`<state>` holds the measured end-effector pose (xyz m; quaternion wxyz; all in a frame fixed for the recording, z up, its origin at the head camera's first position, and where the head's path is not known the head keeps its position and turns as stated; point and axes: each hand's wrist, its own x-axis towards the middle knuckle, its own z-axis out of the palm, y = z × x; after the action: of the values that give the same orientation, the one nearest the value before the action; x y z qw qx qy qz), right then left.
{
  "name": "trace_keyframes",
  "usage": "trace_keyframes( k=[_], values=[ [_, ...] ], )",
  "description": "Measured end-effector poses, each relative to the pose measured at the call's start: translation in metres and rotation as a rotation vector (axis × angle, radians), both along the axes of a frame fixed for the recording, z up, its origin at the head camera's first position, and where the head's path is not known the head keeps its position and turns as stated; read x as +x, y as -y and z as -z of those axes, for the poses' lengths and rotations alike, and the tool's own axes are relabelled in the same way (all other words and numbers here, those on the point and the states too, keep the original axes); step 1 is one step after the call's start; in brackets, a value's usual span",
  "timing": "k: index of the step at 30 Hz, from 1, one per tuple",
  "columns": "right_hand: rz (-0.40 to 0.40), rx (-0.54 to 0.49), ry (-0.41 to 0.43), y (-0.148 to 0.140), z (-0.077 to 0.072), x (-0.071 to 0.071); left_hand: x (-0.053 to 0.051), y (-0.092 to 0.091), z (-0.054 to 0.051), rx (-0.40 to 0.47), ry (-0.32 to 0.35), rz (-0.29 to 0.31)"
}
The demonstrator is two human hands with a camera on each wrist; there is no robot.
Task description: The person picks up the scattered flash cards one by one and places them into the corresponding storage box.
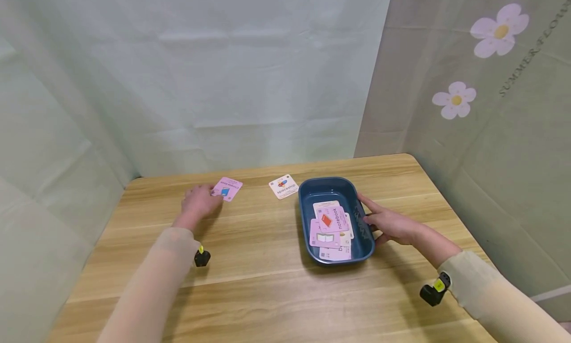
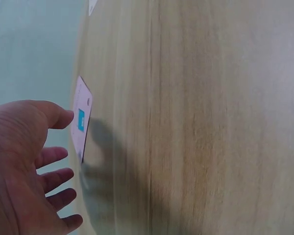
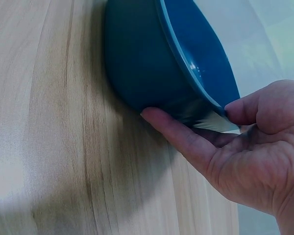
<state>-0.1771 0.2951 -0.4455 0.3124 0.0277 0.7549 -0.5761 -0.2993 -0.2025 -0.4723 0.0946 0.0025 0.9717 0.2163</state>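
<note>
My left hand (image 1: 199, 202) is at the near-left edge of a pink card (image 1: 228, 189) with a blue book picture, at the back left of the table. In the left wrist view, the thumb reaches the pink card (image 2: 82, 120), while the other fingers are spread and loosely bent. Contact is hard to tell. My right hand (image 1: 394, 225) holds the right side of a deep blue plastic tray (image 1: 327, 181), one digit at the rim and another low against the outer wall. Inside lie several overlapping cards, a pink "notebook" card (image 1: 332, 219) among the top ones.
A white "spaceship" card (image 1: 283, 186) lies between the pink card and the tray, near the back. The wood-grain table (image 1: 250, 283) ends at a pale curtain (image 1: 250, 85) behind; a flowered curtain (image 1: 419, 125) hangs at the right.
</note>
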Motion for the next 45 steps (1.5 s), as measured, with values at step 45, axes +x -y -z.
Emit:
trace_keyframes(
  k=[45],
  values=[
    [-0.005,0.007,-0.009,-0.002,0.0,0.0,-0.003,-0.014,0.016,-0.111,-0.001,-0.119]
  ],
)
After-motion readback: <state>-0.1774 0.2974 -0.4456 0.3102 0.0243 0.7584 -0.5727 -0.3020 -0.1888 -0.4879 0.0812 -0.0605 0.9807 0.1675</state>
